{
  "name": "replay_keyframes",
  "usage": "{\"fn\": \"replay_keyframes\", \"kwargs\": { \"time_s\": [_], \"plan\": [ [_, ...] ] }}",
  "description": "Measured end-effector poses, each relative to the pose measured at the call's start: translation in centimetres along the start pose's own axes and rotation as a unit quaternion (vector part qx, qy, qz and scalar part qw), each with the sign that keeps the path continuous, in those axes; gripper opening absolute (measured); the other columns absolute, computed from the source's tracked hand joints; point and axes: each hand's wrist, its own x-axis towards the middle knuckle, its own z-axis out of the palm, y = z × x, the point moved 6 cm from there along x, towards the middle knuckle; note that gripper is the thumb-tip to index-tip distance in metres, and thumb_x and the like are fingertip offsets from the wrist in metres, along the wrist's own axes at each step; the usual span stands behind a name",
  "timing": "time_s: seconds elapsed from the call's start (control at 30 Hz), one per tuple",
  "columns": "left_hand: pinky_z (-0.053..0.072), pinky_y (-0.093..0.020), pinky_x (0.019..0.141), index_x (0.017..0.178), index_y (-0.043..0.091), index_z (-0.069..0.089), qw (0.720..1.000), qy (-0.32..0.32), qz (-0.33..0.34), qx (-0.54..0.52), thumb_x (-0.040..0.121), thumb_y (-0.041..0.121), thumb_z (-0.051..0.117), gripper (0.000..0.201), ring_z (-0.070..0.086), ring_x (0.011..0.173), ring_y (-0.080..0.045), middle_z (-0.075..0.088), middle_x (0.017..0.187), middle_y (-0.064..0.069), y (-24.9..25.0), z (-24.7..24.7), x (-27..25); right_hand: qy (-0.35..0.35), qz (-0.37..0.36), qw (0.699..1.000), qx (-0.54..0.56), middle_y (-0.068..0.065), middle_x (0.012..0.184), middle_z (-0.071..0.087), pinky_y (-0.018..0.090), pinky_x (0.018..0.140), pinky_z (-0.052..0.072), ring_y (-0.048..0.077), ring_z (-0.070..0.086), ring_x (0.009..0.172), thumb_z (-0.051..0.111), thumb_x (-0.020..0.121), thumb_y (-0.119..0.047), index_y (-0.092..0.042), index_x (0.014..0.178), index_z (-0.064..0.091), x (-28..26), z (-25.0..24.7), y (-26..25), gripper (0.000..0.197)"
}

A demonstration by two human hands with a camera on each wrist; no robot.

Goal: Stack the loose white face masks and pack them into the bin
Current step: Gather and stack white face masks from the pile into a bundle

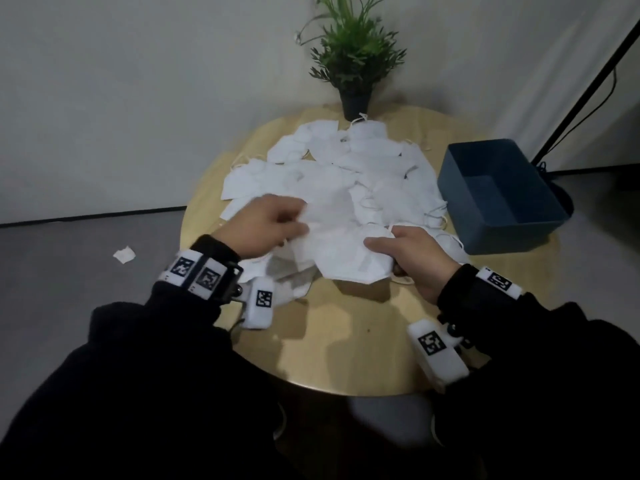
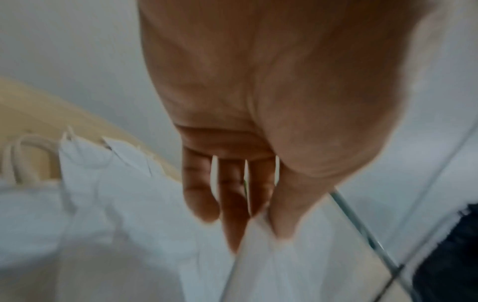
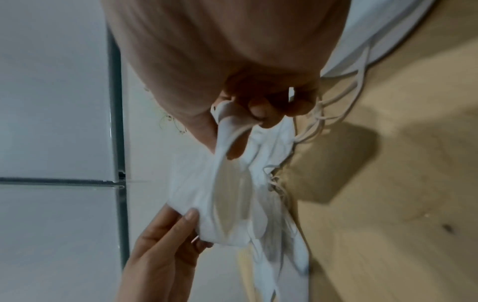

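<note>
A loose heap of white face masks (image 1: 346,168) covers the middle and back of the round wooden table (image 1: 346,341). At the heap's near edge both hands hold a small stack of masks (image 1: 346,261) just above the tabletop. My right hand (image 1: 405,251) grips the stack's right end, fingers curled round the masks and ear loops (image 3: 258,118). My left hand (image 1: 277,226) pinches the left end (image 3: 181,230) between thumb and fingers (image 2: 258,235). The stack (image 3: 227,194) sags between the hands. The dark blue bin (image 1: 512,237) stands open to the right and looks empty.
A potted green plant (image 1: 356,64) stands at the table's back edge against the white wall. A black stand pole (image 1: 588,81) leans behind the bin. A white scrap (image 1: 124,254) lies on the grey floor to the left. Bare wood shows at the table's near side.
</note>
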Motion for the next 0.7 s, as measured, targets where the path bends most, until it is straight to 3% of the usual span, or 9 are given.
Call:
{"fn": "replay_keyframes", "kwargs": {
  "time_s": [0.07, 0.13, 0.2, 0.27, 0.33, 0.43, 0.5, 0.6, 0.7],
  "plan": [
    [0.053, -0.033, 0.068, 0.090, 0.030, 0.074, 0.986, 0.154, -0.023, -0.064, 0.095, 0.013, 0.067, 0.020, 0.063, 0.070, -0.007, 0.071, 0.078, 0.014, -1.2, -4.0, -0.5, 0.000, 0.000, 1.000, 0.013, 0.008, 0.091, 0.081, 0.026, 0.068, 0.059, 0.022, 0.077, 0.081, 0.076, 0.092, -0.012, 0.005, 0.104, 0.073, 0.0, -0.2, -0.3, 0.021],
    [0.052, -0.034, 0.071, 0.091, 0.032, 0.077, 0.952, 0.287, -0.022, -0.101, 0.090, 0.015, 0.067, 0.020, 0.062, 0.072, -0.010, 0.071, 0.078, 0.014, -1.5, -6.1, -1.5, -0.002, 0.006, 1.000, 0.019, 0.011, 0.102, 0.081, 0.032, 0.080, 0.060, 0.027, 0.078, 0.093, 0.077, 0.091, -0.012, 0.003, 0.112, 0.074, 0.1, 0.1, -0.3, 0.025],
    [0.052, -0.032, 0.073, 0.095, 0.034, 0.077, 0.941, 0.327, 0.018, -0.085, 0.090, 0.014, 0.068, 0.022, 0.061, 0.072, -0.007, 0.071, 0.081, 0.017, 0.2, -5.5, -2.2, -0.012, 0.009, 0.999, 0.033, 0.011, 0.105, 0.080, 0.036, 0.084, 0.059, 0.031, 0.077, 0.100, 0.074, 0.093, -0.012, 0.001, 0.113, 0.074, 0.2, 0.6, -0.2, 0.023],
    [0.054, -0.033, 0.076, 0.108, 0.032, 0.078, 0.954, 0.278, 0.110, 0.018, 0.094, 0.017, 0.068, 0.023, 0.064, 0.079, -0.006, 0.072, 0.095, 0.014, 3.2, -3.0, -2.3, -0.020, 0.021, 0.997, 0.067, 0.014, 0.108, 0.079, 0.038, 0.082, 0.059, 0.033, 0.076, 0.101, 0.068, 0.097, -0.010, 0.000, 0.115, 0.072, 0.2, 1.3, -0.3, 0.021],
    [0.052, -0.036, 0.083, 0.122, 0.031, 0.076, 0.962, 0.136, 0.201, 0.125, 0.096, 0.030, 0.067, 0.027, 0.063, 0.092, -0.011, 0.068, 0.106, 0.008, 5.3, 0.9, -2.3, -0.033, 0.028, 0.992, 0.117, 0.015, 0.113, 0.078, 0.041, 0.077, 0.061, 0.034, 0.075, 0.102, 0.061, 0.099, -0.008, -0.004, 0.121, 0.070, 0.1, 1.9, -0.4, 0.024],
    [0.046, -0.031, 0.100, 0.131, 0.043, 0.070, 0.972, -0.026, 0.175, 0.156, 0.090, 0.062, 0.064, 0.045, 0.054, 0.116, -0.008, 0.056, 0.124, 0.013, 4.5, 4.0, -1.9, -0.044, 0.026, 0.984, 0.170, 0.016, 0.118, 0.077, 0.050, 0.079, 0.062, 0.037, 0.075, 0.105, 0.050, 0.103, -0.013, -0.008, 0.126, 0.070, 0.0, 2.0, -0.7, 0.031],
    [0.040, -0.026, 0.107, 0.120, 0.046, 0.075, 0.984, -0.015, 0.146, 0.101, 0.088, 0.065, 0.066, 0.038, 0.048, 0.126, -0.006, 0.051, 0.132, 0.015, 3.9, 3.1, -1.7, -0.042, 0.020, 0.985, 0.168, 0.015, 0.116, 0.077, 0.051, 0.075, 0.063, 0.037, 0.075, 0.102, 0.048, 0.103, -0.013, -0.011, 0.125, 0.071, -0.2, 1.6, -0.9, 0.032],
    [0.042, -0.026, 0.107, 0.102, 0.037, 0.077, 0.991, 0.063, 0.120, -0.013, 0.089, 0.039, 0.079, 0.013, 0.049, 0.130, -0.005, 0.051, 0.135, 0.011, 3.6, 0.8, -1.4, -0.061, 0.002, 0.990, 0.126, 0.014, 0.111, 0.078, 0.046, 0.065, 0.062, 0.035, 0.076, 0.095, 0.048, 0.098, -0.001, -0.013, 0.120, 0.074, -0.3, 1.9, -1.2, 0.036],
    [0.053, -0.033, 0.099, 0.120, 0.041, 0.058, 0.993, 0.079, 0.036, -0.084, 0.087, 0.028, 0.082, 0.043, 0.059, 0.119, -0.010, 0.053, 0.135, 0.011, 2.1, 0.1, -0.9, -0.080, -0.014, 0.990, 0.115, 0.014, 0.111, 0.078, 0.045, 0.063, 0.063, 0.032, 0.077, 0.091, 0.047, 0.097, 0.007, -0.014, 0.117, 0.076, -0.6, 2.7, -1.1, 0.041]
  ]
}}
